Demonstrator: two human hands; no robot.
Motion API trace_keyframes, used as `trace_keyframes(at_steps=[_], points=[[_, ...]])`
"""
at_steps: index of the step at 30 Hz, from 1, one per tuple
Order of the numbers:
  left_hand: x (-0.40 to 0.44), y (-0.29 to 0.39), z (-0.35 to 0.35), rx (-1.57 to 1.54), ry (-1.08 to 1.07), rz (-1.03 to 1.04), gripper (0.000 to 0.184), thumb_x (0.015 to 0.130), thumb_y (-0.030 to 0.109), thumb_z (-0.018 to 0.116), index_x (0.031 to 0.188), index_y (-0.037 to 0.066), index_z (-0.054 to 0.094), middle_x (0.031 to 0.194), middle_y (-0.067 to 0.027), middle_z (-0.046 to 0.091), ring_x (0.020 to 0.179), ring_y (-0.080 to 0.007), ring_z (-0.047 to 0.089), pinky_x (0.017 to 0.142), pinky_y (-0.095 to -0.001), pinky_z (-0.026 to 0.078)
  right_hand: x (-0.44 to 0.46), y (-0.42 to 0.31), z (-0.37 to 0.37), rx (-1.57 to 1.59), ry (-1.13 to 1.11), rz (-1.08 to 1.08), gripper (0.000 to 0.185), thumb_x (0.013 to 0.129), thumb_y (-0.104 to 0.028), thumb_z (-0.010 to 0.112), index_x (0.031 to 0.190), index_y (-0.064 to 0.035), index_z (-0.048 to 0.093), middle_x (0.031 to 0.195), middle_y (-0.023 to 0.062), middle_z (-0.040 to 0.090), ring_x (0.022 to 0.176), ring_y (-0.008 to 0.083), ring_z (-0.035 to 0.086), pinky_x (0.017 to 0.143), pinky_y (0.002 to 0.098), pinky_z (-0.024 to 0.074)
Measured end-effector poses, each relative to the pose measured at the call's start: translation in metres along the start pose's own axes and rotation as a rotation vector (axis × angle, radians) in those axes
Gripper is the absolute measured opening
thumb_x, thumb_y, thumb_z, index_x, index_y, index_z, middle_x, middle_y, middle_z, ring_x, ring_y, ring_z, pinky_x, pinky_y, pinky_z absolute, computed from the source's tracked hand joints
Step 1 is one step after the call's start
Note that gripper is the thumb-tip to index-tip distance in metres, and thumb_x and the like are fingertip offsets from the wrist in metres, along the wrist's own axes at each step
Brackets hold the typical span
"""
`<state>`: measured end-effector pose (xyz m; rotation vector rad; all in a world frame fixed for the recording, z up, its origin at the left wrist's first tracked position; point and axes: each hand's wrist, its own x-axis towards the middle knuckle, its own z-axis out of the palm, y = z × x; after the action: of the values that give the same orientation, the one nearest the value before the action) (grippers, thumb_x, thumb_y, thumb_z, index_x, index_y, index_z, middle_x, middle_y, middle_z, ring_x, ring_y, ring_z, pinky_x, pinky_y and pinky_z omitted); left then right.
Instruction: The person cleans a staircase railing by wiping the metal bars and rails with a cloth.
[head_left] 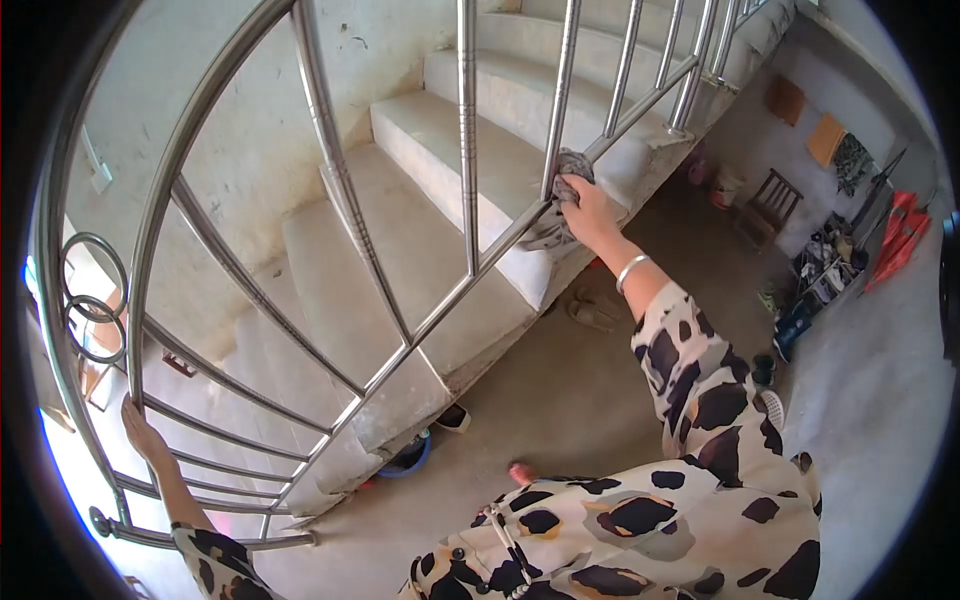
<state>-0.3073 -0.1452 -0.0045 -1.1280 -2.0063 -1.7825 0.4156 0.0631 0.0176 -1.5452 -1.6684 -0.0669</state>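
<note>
My right hand (590, 212) is closed on a grey patterned cloth (572, 168), pressed around the foot of an upright bar where it meets the sloping lower rail. Part of the cloth hangs below that rail (455, 300). Low on the left, my left hand (146, 436) is against the curved outer tube of the stainless steel stair railing (137, 330), and appears to grip it; its fingertips are partly hidden. Bars fan out between the two hands. Behind them rise the concrete stairs (400, 215).
Under the stairs stand a blue basin (410, 458), a pair of sandals (593, 310) and a wooden chair (768, 208). Along the right wall are a cluttered shoe rack (828, 260) and a red folded umbrella or cloth (898, 238). Interlocked metal rings (95, 298) decorate the railing's left end.
</note>
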Motion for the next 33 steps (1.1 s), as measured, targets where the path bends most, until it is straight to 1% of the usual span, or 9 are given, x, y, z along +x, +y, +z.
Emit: trace_keyframes(at_steps=[3, 10, 13, 14, 21, 24, 27, 29, 33], points=[[-0.004, 0.003, -0.004, 0.185, 0.077, -0.093, 0.044, 0.088, 0.026, 0.048, 0.123, 0.0, 0.043, 0.122, -0.0136, 0.047, 0.114, -0.0227, 0.044, 0.095, -0.0325, 0.032, 0.007, 0.017, -0.015, 0.402, -0.159, 0.133, 0.035, 0.07, -0.008, 0.054, 0.104, -0.005, 0.059, 0.099, 0.0184, 0.059, 0.091, 0.0321, 0.056, 0.08, 0.0365, 0.0435], [-0.066, 0.246, 0.053, 0.109, 0.071, 0.589, 0.052, 0.082, 0.01, 0.054, 0.131, 0.007, 0.035, 0.135, -0.0088, 0.037, 0.126, -0.0236, 0.03, 0.101, -0.0373, 0.026, 0.154, -0.036, -0.158, 0.347, 0.723, -0.638, 0.033, 0.074, -0.012, 0.059, 0.107, -0.0095, 0.057, 0.1, 0.0144, 0.06, 0.092, 0.0323, 0.055, 0.081, 0.0351, 0.043], [-0.088, 0.332, 0.1, 0.21, 0.007, 0.7, 0.056, 0.083, 0.025, 0.052, 0.133, 0.01, 0.032, 0.138, -0.0086, 0.031, 0.131, -0.0258, 0.02, 0.107, -0.0429, 0.014, 0.221, -0.051, -0.191, 0.184, 0.857, -0.769, 0.035, 0.073, -0.012, 0.062, 0.108, -0.0133, 0.058, 0.119, 0.0221, 0.046, 0.091, 0.0376, 0.052, 0.083, 0.0373, 0.0428], [-0.094, 0.363, 0.113, 0.22, -0.021, 0.725, 0.057, 0.084, 0.029, 0.05, 0.134, 0.01, 0.03, 0.139, -0.0088, 0.028, 0.131, -0.0266, 0.018, 0.107, -0.0436, 0.013, 0.243, -0.046, -0.187, 0.173, 0.749, -0.708, 0.034, 0.073, -0.012, 0.062, 0.106, -0.0138, 0.059, 0.125, 0.0279, 0.035, 0.093, 0.0397, 0.052, 0.084, 0.0389, 0.043], [-0.046, 0.444, 0.177, 0.153, 0.147, 0.758, 0.062, 0.088, 0.041, 0.037, 0.134, 0.002, 0.025, 0.136, -0.019, 0.028, 0.128, -0.0291, 0.024, 0.104, -0.0383, 0.019, 0.172, 0.024, -0.109, 0.131, 0.42, -0.7, 0.029, 0.073, -0.005, 0.055, 0.101, -0.0111, 0.061, 0.118, 0.0334, 0.04, 0.097, 0.045, 0.05, 0.084, 0.0421, 0.0443], [-0.008, 0.433, 0.197, 0.056, 0.238, 0.727, 0.06, 0.088, 0.049, 0.035, 0.12, -0.002, 0.045, 0.118, -0.0209, 0.047, 0.112, -0.0281, 0.043, 0.094, -0.0333, 0.032, 0.106, 0.062, -0.086, 0.113, 0.082, -0.624, 0.037, 0.072, -0.005, 0.057, 0.109, -0.012, 0.058, 0.116, 0.0388, 0.038, 0.105, 0.0466, 0.046, 0.087, 0.043, 0.0417], [0.013, 0.426, 0.203, 0.146, -0.116, 0.362, 0.065, 0.087, 0.056, 0.031, 0.089, -0.002, 0.06, 0.083, -0.0172, 0.057, 0.082, -0.0241, 0.054, 0.074, -0.032, 0.039, 0.105, 0.073, -0.099, 0.208, -0.001, -0.723, 0.029, 0.072, -0.001, 0.053, 0.099, -0.0083, 0.06, 0.113, 0.0319, 0.044, 0.092, 0.0426, 0.053, 0.08, 0.0394, 0.0463], [0.007, 0.429, 0.206, 0.136, -0.08, 0.297, 0.07, 0.087, 0.058, 0.028, 0.068, -0.002, 0.057, 0.06, -0.0118, 0.051, 0.062, -0.0206, 0.049, 0.06, -0.033, 0.037, 0.132, 0.072, -0.12, 0.249, 0.023, -0.73, 0.03, 0.071, -0.001, 0.053, 0.1, -0.0073, 0.06, 0.108, 0.0279, 0.049, 0.092, 0.0416, 0.053, 0.081, 0.0399, 0.0455], [-0.01, 0.437, 0.209, 0.158, 0.084, 0.363, 0.072, 0.087, 0.058, 0.027, 0.074, -0.006, 0.057, 0.061, -0.0184, 0.051, 0.065, -0.0308, 0.051, 0.065, -0.0394, 0.039, 0.231, 0.036, -0.196, 0.34, 0.503, -0.675, 0.033, 0.077, -0.005, 0.057, 0.11, -0.0049, 0.055, 0.102, 0.0154, 0.06, 0.097, 0.0299, 0.056, 0.084, 0.0361, 0.044]])
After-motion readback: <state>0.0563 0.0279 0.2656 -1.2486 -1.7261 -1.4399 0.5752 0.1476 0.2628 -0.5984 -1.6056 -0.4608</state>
